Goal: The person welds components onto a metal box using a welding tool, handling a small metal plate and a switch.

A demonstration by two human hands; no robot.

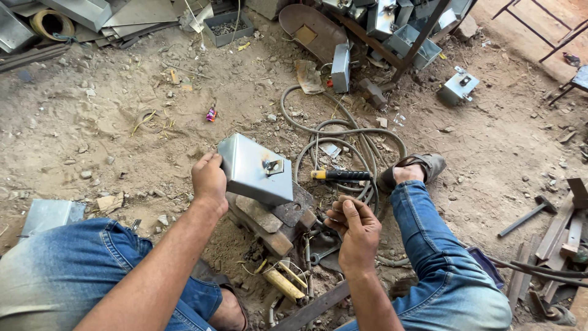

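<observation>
He sits on the dirt floor, left hand [209,179] gripping the edge of a metal box [256,168] tilted on a block [269,224]. His right hand [355,230] hovers beside it, fingers loosely curled, holding nothing I can make out. A hammer [340,175] lies on coiled hose [349,138] just beyond.
</observation>
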